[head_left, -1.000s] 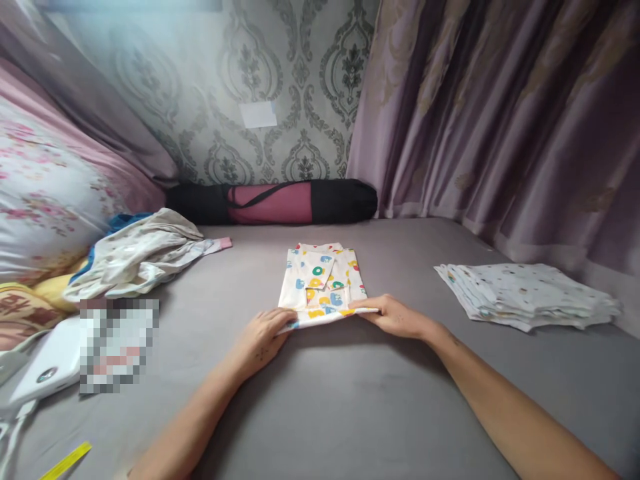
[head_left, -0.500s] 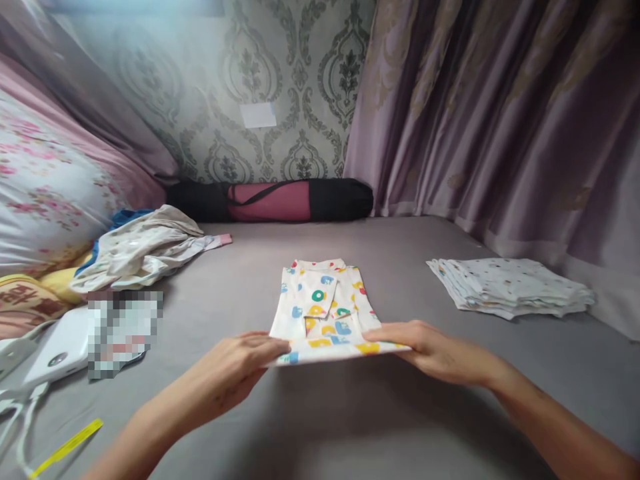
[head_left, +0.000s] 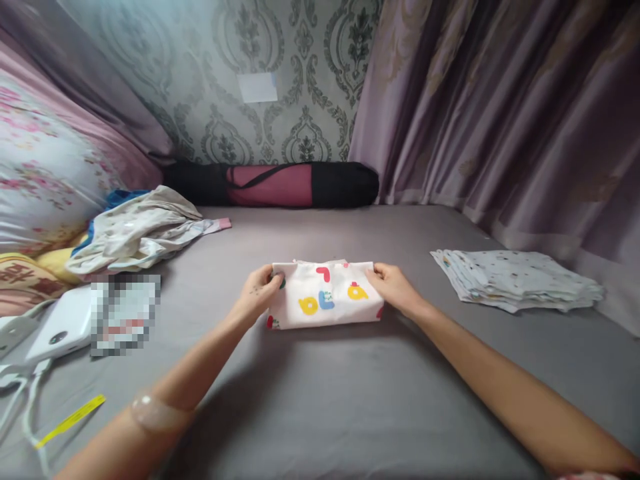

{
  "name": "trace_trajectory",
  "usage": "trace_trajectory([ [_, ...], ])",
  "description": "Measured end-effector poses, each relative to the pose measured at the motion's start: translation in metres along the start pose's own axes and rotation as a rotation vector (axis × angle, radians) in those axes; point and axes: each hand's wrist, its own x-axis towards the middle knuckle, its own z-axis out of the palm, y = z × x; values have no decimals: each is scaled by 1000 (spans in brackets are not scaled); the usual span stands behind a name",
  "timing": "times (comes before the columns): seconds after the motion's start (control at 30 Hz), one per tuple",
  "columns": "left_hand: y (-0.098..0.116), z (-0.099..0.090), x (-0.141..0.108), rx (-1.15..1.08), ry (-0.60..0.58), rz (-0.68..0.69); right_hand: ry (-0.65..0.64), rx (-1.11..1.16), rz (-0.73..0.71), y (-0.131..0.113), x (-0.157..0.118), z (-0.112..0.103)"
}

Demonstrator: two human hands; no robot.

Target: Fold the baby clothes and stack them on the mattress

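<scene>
A white garment (head_left: pixel 327 300) with red, yellow and blue prints is folded into a wide, short rectangle on the grey sheet (head_left: pixel 320 400). My left hand (head_left: pixel 261 288) pinches its far left corner, thumb on top. At the far right corner, my right hand (head_left: pixel 393 285) grips the cloth between thumb and fingers. A little of the collar edge shows beyond the fold. Off to the right lies a stack of folded white cloths (head_left: pixel 520 277).
Crumpled clothes (head_left: pixel 140 230) lie at the left beside a flowered pillow (head_left: pixel 45 167). Nearer are a white device (head_left: pixel 65 327) with cables and a yellow strip (head_left: pixel 73 420). A black and maroon roll bag (head_left: pixel 270 185) lies along the wall.
Both hands have moved away from me, carrying the garment's near edge over toward the collar. The garment is now shorter, its front prints covered. The view has shifted slightly.
</scene>
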Motion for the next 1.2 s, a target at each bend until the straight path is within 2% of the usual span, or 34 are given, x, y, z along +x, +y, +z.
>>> trace_trajectory([
  [0.1, -8, 16, 25, 266, 85, -12, 77, -330, 27, 4, 26, 11],
  [0.2, -11, 25, 37, 450, 95, -9, 19, -537, 50, 4, 41, 16],
  [0.3, -13, 30, 41, 537, 101, 2, -22, -648, 89, 1, 44, 18],
  [0.5, -20, 36, 41, 706, 90, 53, 32, -749, 140, -4, 36, 27],
  [0.6, -19, 38, 40, 771, 67, 35, 36, -812, 133, -5, 34, 33],
  [0.87, -16, 38, 40, 748, 85, -34, 78, -819, 121, -1, 32, 37],
  [0.97, -14, 37, 41, 748, 87, -69, 47, -836, 116, -1, 31, 38],
  [1.1, -13, 37, 40, 782, 66, -48, 6, -884, 128, -2, 33, 40],
  [1.2, -13, 35, 40, 831, 57, -68, -16, -871, 134, -6, 35, 35],
])
